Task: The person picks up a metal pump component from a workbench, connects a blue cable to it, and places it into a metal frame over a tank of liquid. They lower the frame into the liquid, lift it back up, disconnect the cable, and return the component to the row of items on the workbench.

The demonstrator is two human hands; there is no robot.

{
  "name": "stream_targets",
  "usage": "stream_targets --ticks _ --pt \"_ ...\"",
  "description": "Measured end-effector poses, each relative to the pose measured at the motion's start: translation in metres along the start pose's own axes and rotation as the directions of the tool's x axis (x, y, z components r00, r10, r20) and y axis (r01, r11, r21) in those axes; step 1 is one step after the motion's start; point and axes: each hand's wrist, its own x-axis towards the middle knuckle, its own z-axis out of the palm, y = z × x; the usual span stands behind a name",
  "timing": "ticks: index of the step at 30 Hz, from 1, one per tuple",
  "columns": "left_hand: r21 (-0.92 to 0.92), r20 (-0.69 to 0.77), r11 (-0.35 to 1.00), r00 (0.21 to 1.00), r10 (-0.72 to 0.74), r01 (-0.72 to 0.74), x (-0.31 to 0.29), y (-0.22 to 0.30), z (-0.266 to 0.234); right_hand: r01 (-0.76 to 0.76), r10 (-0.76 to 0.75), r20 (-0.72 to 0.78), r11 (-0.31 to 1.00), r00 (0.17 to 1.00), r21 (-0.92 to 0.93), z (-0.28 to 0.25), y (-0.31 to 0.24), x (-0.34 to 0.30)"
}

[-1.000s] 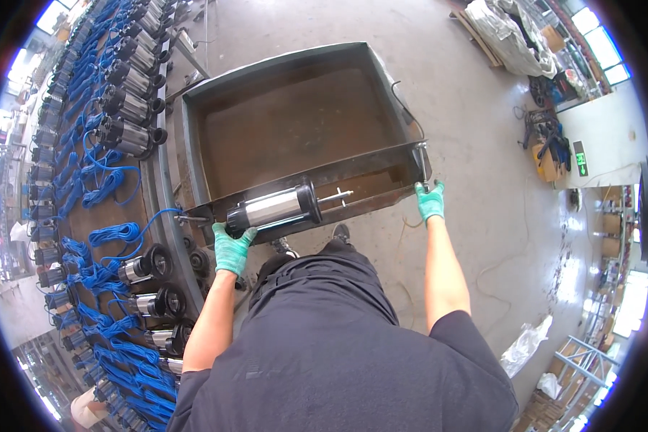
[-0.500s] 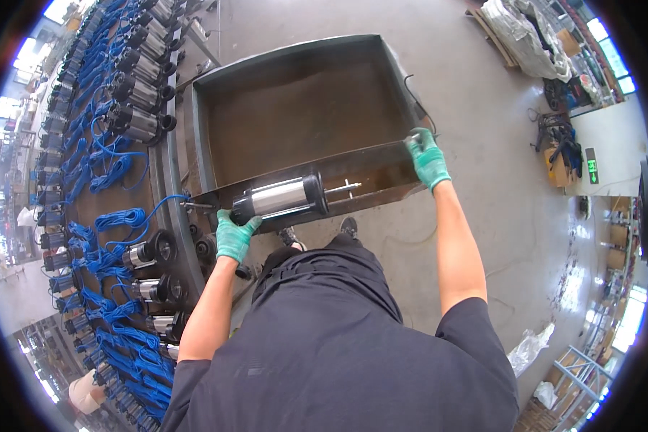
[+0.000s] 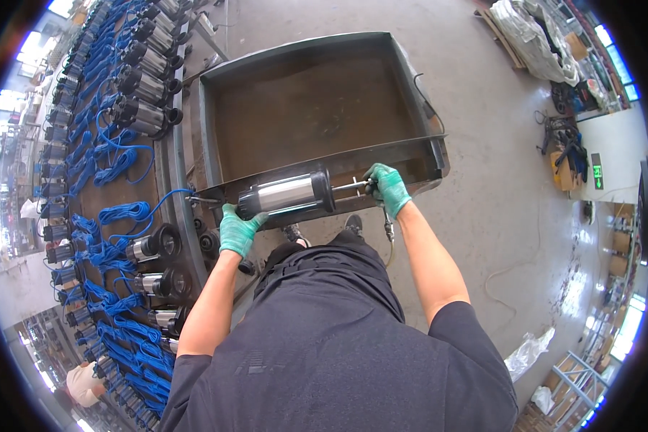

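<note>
A silver, cylindrical pump motor (image 3: pixel 284 194) with black ends lies on its side in a narrow trough (image 3: pixel 403 153) before me. From its right end a thin metal shaft (image 3: pixel 349 186) sticks out, with a small crosspiece on it. My left hand (image 3: pixel 239 230), in a green glove, grips the motor's black left end, thumb along its near side. At the shaft's tip is my right hand (image 3: pixel 391 189), also gloved, closed around a small dark tool. A hose with a metal fitting (image 3: pixel 389 229) hangs below that hand; the fingers hide much of the tool.
Beyond the trough stands a big brown-bottomed metal tank (image 3: pixel 309 108). On the left, a long bench (image 3: pixel 101 198) carries rows of similar motors (image 3: pixel 147 83) and coiled blue cables (image 3: pixel 124 211). A blue cable runs to the trough's left end. Grey floor (image 3: pixel 489 180) lies to the right.
My right hand has come left from the trough's right end to the shaft tip, with the dark tool and hose. My left hand stays on the motor.
</note>
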Motion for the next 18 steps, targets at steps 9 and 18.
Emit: stream_targets --ticks 9,18 --pt "0.073 0.010 0.997 1.000 -0.016 0.015 -0.001 0.011 -0.007 0.004 0.002 -0.087 0.998 0.996 0.060 0.010 0.011 0.010" --pt "0.115 -0.005 0.993 1.000 -0.016 0.017 -0.005 0.020 -0.010 -0.015 0.021 -0.131 0.999 0.991 0.050 0.011 0.009 0.011"
